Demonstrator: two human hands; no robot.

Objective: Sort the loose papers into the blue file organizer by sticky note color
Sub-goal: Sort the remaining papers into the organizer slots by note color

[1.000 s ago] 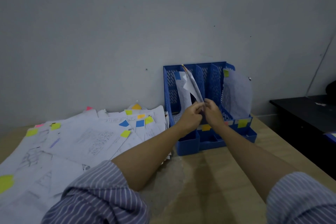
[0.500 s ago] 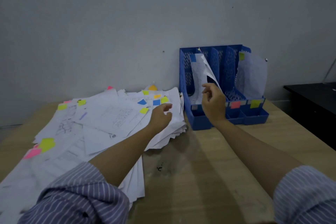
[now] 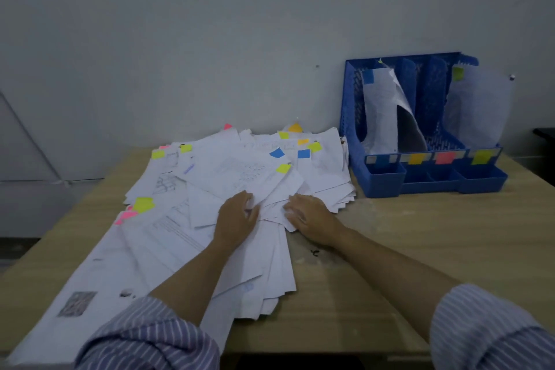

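Loose papers (image 3: 210, 189) lie fanned in a broad, untidy heap across the left and middle of the wooden worktop (image 3: 420, 249), many carrying sticky notes in yellow, pink, orange and blue near their far edges. Two blue notes (image 3: 277, 153) sit side by side near the far right part of the heap, with a yellow note (image 3: 283, 168) just in front of them.

The left hand (image 3: 237, 216) rests on top of the heap near its middle, fingers bent and pressing on the sheets; whether it pinches one is not clear. The right hand (image 3: 309, 216) lies just beside it at the heap's right edge, fingers curled over the corner of a sheet, touching the paper. Both forearms come out of striped sleeves (image 3: 144, 336) at the bottom of the view.

The blue file organizer (image 3: 378, 186) stands upright against the grey wall (image 3: 210, 24), just to the right of the heap. Its leftmost slot holds a curled sheet with a blue note (image 3: 368, 76) at its top. The rightmost slot holds a sheet with a yellow-green note (image 3: 457, 73). The front rail bears orange, pink and yellow labels.
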